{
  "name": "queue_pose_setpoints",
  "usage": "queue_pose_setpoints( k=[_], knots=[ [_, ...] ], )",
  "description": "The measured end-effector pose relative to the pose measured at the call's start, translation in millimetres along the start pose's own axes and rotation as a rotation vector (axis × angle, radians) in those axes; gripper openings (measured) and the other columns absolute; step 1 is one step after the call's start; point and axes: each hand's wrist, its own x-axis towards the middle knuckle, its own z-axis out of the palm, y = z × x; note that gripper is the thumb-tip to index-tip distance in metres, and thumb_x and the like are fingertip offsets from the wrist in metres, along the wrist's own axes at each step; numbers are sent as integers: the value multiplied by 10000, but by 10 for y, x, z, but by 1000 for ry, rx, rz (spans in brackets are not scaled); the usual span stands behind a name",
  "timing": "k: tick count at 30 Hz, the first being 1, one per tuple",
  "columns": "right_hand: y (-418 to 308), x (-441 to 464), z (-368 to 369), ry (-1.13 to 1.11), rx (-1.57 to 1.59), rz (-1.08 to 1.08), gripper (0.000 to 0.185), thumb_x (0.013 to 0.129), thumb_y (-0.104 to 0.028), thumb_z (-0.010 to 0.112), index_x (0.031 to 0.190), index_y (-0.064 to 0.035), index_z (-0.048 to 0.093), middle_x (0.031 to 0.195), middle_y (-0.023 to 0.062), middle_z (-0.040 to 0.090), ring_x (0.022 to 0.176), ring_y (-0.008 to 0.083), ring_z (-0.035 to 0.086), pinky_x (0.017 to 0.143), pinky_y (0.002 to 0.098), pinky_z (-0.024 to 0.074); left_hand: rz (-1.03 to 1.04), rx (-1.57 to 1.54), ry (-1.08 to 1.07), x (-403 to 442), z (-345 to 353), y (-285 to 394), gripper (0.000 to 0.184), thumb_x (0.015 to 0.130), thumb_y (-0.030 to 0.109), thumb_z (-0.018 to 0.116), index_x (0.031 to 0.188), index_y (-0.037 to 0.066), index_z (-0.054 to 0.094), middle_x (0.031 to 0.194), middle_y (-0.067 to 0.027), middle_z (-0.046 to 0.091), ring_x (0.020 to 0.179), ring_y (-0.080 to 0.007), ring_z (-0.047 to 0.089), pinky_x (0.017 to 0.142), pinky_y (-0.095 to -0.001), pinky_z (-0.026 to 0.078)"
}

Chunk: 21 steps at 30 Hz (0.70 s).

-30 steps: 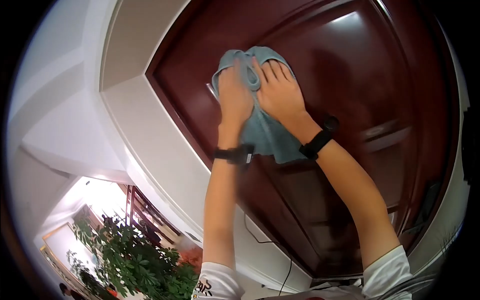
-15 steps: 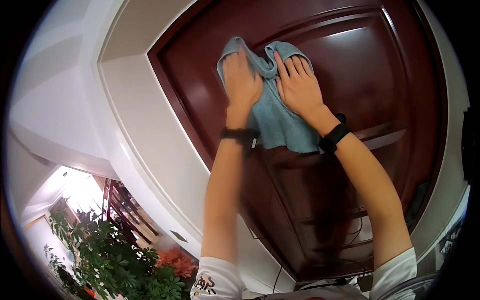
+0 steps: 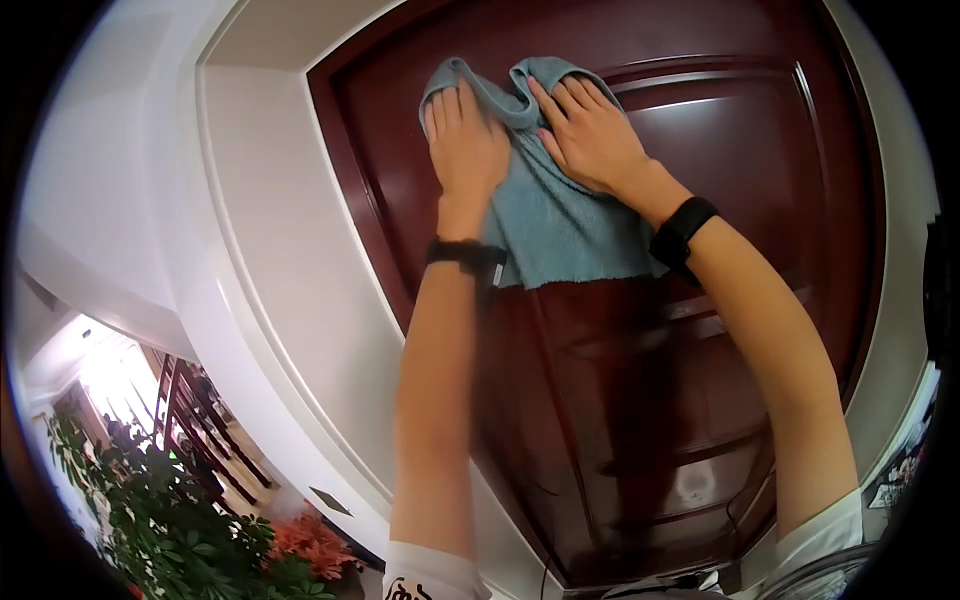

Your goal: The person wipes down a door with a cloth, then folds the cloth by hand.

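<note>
A grey-blue towel (image 3: 570,240) lies against a dark red wooden door (image 3: 740,190), its lower part hanging down. My left hand (image 3: 466,145) holds the towel's upper left part to the door, its fingers pointing up and the tips under a folded edge. To the right, my right hand (image 3: 592,138) keeps the other upper corner pressed to the panel, with some fingertips tucked under the towel's fold. Between the two hands the cloth bunches into a loose loop. A dark band is on each wrist.
A pale door frame (image 3: 290,210) runs down the left side. At lower left are a leafy green plant (image 3: 170,510), reddish-orange foliage (image 3: 305,540) and a dark railing (image 3: 195,420). Thin dark cables hang low by the door.
Both hands and the towel have shifted slightly up and left across the door. The camera view has moved a little too. Both hands keep their hold on the towel.
</note>
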Motion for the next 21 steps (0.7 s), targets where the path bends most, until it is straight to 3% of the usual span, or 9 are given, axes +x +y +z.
queue_pose_setpoints(
  k=[9, 12, 14, 16, 17, 20, 21],
  knots=[
    [-136, 791, 515, 79, -1, -153, 663, 999, -450, 499, 1472, 12, 445, 1265, 168, 595, 1232, 331, 511, 1117, 426, 352, 5, 50, 62, 237, -114, -1029, 530, 937, 214, 537, 1375, -77, 473, 1343, -256, 515, 1266, -415, 463, 1109, -498, 338],
    [-187, 987, 669, 74, -77, -149, 681, 1012, -487, 460, 1477, 9, 441, 1280, 175, 590, 1248, 336, 505, 1125, 435, 339, 15, 77, 82, 245, -53, -1090, 507, 943, 217, 519, 1351, -83, 485, 1342, -264, 514, 1262, -426, 457, 1100, -503, 338],
    [-212, 1087, 728, 64, -77, -165, 678, 1015, -479, 459, 1491, 2, 424, 1307, 180, 583, 1278, 338, 494, 1134, 447, 325, 22, 65, 118, 235, -23, -1104, 496, 942, 212, 515, 1339, -86, 490, 1337, -268, 515, 1258, -428, 456, 1094, -510, 337],
    [-230, 1225, 771, 61, -104, -187, 679, 1013, -474, 463, 1498, -2, 414, 1327, 184, 576, 1295, 345, 486, 1139, 451, 319, 57, 123, 166, 255, 24, -1151, 563, 875, 216, 573, 1345, -87, 506, 1273, -220, 551, 1240, -372, 473, 1101, -499, 329],
    [-233, 1294, 787, 29, -71, -179, 621, 1022, -409, 457, 1490, -3, 421, 1355, 194, 563, 1328, 347, 470, 1156, 459, 304, 62, 111, 172, 263, 50, -1170, 565, 871, 220, 577, 1344, -83, 510, 1281, -219, 550, 1239, -368, 474, 1099, -498, 328],
    [-284, 1589, 754, -284, 4, -111, 644, 1019, -333, 412, 1495, 93, 331, 1459, 267, 466, 1403, 409, 380, 1203, 474, 245, 24, 100, 96, 230, -38, -1129, 464, 888, 190, 556, 1267, -77, 568, 1332, -219, 530, 1279, -365, 451, 1123, -489, 316],
    [-287, 1643, 765, -191, 38, -184, 570, 1007, -319, 421, 1391, 99, 473, 1408, 286, 497, 1356, 419, 419, 1169, 486, 288, 53, 138, 125, 235, -40, -1156, 419, 870, 162, 566, 1204, -88, 596, 1315, -234, 527, 1256, -375, 458, 1110, -487, 328]
  ],
)
